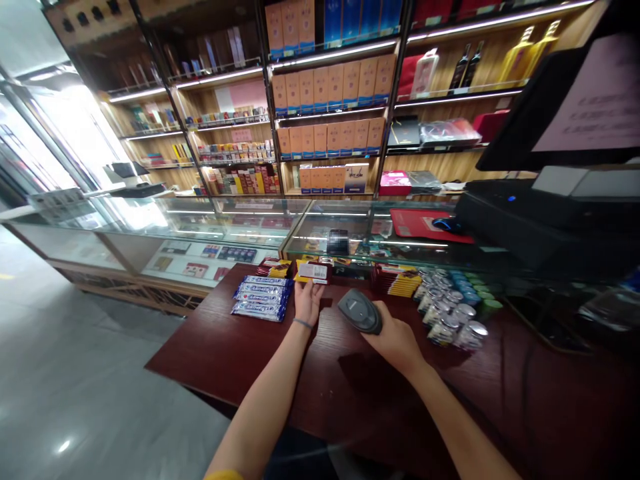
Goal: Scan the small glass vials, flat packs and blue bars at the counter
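My right hand [395, 340] is closed round a grey handheld barcode scanner [359, 311], its head aimed toward the far side of the dark wooden counter [225, 353]. My left hand [307, 299] grips a small yellow-and-red packet [313, 272] with a white barcode label facing up, just ahead of the scanner. A thin band sits on my left wrist.
Blue wrapped bars [261, 297] lie left of my hand; red-and-yellow packets [397, 280] and several small tins [450, 310] lie right. A glass display case [240, 220] stands behind, with a red mouse pad [417, 225], a till and monitor [565, 107] at right, shelves beyond.
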